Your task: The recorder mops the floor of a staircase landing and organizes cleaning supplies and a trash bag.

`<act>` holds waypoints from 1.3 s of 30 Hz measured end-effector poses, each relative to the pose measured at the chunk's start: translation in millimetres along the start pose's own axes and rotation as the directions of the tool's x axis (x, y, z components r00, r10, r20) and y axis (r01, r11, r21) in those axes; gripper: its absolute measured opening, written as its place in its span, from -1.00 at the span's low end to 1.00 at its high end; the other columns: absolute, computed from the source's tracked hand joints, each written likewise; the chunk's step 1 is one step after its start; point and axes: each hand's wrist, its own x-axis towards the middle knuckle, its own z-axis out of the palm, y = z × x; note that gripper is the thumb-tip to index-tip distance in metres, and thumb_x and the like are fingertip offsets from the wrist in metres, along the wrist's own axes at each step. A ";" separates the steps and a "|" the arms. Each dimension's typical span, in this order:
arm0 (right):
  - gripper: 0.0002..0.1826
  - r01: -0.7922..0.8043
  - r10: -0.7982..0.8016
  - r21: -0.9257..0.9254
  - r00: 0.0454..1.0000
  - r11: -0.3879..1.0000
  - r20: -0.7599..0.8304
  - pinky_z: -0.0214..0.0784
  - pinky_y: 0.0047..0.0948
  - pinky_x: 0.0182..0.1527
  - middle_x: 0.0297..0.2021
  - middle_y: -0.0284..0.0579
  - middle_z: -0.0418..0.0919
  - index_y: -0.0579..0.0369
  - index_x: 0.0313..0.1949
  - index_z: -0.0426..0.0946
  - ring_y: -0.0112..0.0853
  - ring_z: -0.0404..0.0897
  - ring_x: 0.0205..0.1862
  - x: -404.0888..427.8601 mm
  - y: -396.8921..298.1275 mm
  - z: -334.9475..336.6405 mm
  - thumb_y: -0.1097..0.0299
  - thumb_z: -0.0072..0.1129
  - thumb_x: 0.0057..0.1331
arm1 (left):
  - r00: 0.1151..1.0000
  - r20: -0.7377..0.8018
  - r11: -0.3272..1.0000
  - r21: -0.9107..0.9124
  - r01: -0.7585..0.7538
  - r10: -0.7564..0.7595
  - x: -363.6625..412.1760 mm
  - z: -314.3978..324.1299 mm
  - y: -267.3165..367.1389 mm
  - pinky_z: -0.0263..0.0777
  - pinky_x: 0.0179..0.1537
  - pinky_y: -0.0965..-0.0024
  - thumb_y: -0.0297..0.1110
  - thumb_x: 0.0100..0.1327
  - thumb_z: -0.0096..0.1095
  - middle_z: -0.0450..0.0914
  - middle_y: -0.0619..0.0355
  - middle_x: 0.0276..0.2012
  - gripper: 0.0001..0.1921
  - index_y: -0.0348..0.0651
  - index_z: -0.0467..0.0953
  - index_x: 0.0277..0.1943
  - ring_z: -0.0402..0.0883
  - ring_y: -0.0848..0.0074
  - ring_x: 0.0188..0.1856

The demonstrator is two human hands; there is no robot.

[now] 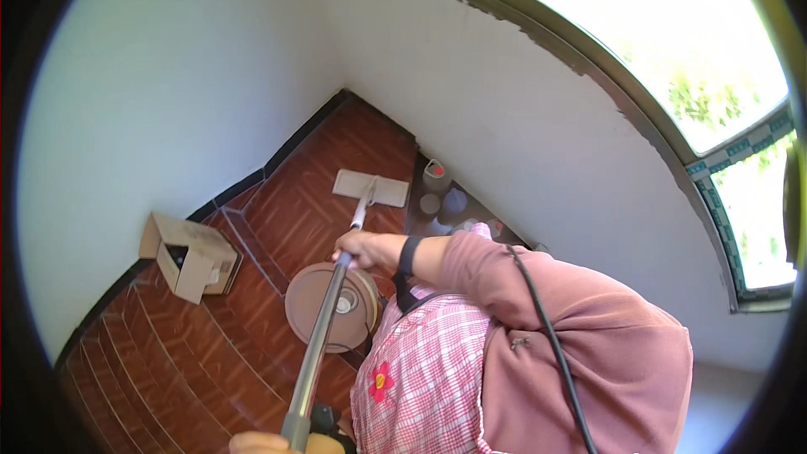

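A flat mop with a metal pole (pixel 324 328) slants up from the bottom of the view. Its white rectangular head (pixel 391 192) lies on the reddish-brown patterned floor, towards the corner. My right hand (pixel 356 248) is closed around the pole near its lower end, with a dark band on the wrist. At the bottom edge, my left hand (pixel 261 442) grips the grey upper end and is partly cut off. Under the pole stands a round, pinkish-beige object (pixel 309 309) with a pale centre, perhaps a lidded bucket. My red-checked apron (pixel 429 372) partly hides its right side.
An open cardboard box (pixel 211 256) sits by the left wall (pixel 170 107). Several containers, including a jug (pixel 435 176), stand on a dark strip along the right wall (pixel 504 107). Step-like floor edges (pixel 157 353) curve at lower left. A window frame (pixel 592 53) is upper right.
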 end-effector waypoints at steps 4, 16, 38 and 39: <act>-0.95 0.069 -0.053 0.099 0.987 0.993 -0.155 0.47 -0.43 -0.67 -0.66 -0.16 0.46 0.17 -0.48 0.37 -0.35 0.53 -0.65 26.7 -7.4 -14.9 0.57 -0.01 0.13 | 0.994 0.057 0.994 0.052 0.096 -0.099 -19.2 13.6 -4.4 0.31 -0.56 0.24 -0.28 0.34 -0.22 0.29 0.04 -0.73 -0.69 -0.29 0.24 -0.48 0.30 0.38 -0.69; -0.88 0.153 -0.110 0.237 0.977 0.959 -0.183 0.35 -0.40 -0.64 -0.72 -0.23 0.33 0.13 -0.45 0.29 -0.42 0.35 -0.71 69.0 -34.5 -65.4 0.44 -0.04 0.24 | 0.775 0.452 0.887 0.089 0.453 -0.441 -64.9 37.1 -22.6 0.49 -0.23 0.13 -0.44 -0.04 0.23 0.50 0.12 -0.58 -0.86 -0.21 0.37 -0.54 0.53 0.36 -0.50; -0.84 0.155 -0.106 0.322 0.981 0.934 -0.165 0.41 -0.36 -0.62 -0.69 -0.21 0.33 0.11 -0.49 0.31 -0.38 0.39 -0.69 60.8 -28.6 -53.2 0.43 -0.09 0.27 | 0.828 0.459 0.878 -0.183 0.442 -0.322 -35.8 23.0 -41.2 0.44 -0.43 0.22 -0.35 -0.04 0.20 0.39 0.12 -0.68 -0.77 -0.23 0.32 -0.63 0.42 0.41 -0.62; -0.84 0.167 -0.110 0.404 0.981 0.899 -0.162 0.41 -0.39 -0.62 -0.70 -0.23 0.31 0.11 -0.49 0.31 -0.39 0.38 -0.69 61.2 -29.7 -47.3 0.41 -0.10 0.28 | 0.879 0.350 0.887 -0.211 0.411 -0.324 -31.9 22.5 -43.1 0.35 -0.55 0.25 -0.34 0.04 0.13 0.32 0.11 -0.71 -0.73 -0.24 0.27 -0.65 0.33 0.40 -0.68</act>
